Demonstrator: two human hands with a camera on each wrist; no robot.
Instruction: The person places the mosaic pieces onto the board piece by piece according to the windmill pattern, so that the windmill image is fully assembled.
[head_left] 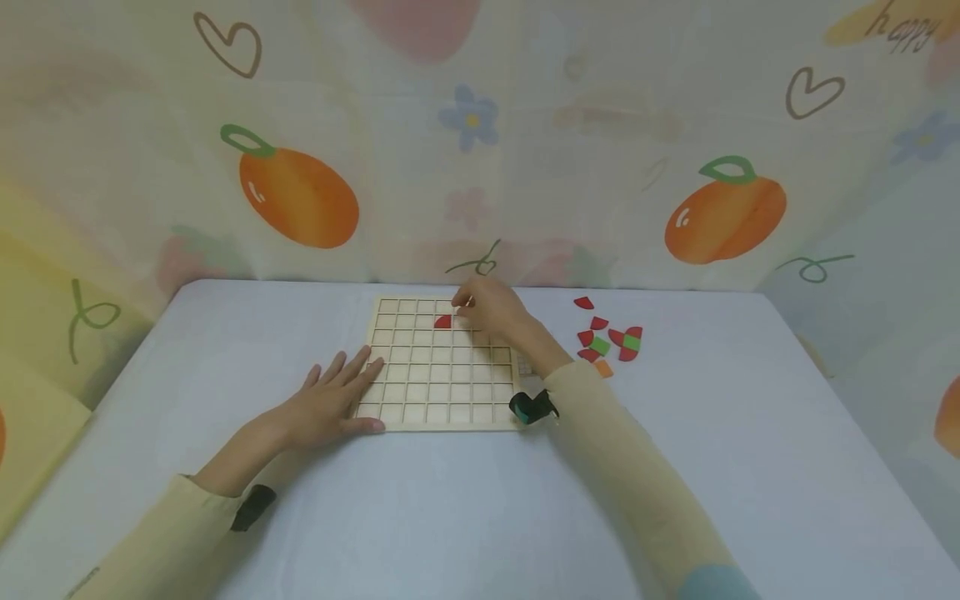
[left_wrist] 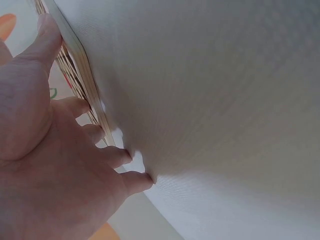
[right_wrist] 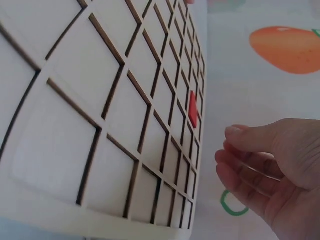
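Note:
A light wooden grid board (head_left: 427,392) lies on the table, with a red quarter-circle piece (head_left: 443,322) in one of its upper cells. My left hand (head_left: 322,408) rests along the board's left edge, fingers spread; its thumb (left_wrist: 45,37) touches the rim near the front corner. Over the board's far right part hovers my right hand (head_left: 491,310), fingers loosely bent and the thumb near the index finger. Nothing shows between those fingertips in the right wrist view, where a red piece (right_wrist: 193,109) sits on the board near the hand.
Several loose pieces lie right of the board: red quarter circles (head_left: 583,302), green squares (head_left: 600,346) and an orange piece (head_left: 603,367). A small patterned item beside the board's right edge is partly hidden by the right forearm. A printed cloth (head_left: 510,200) hangs behind the table.

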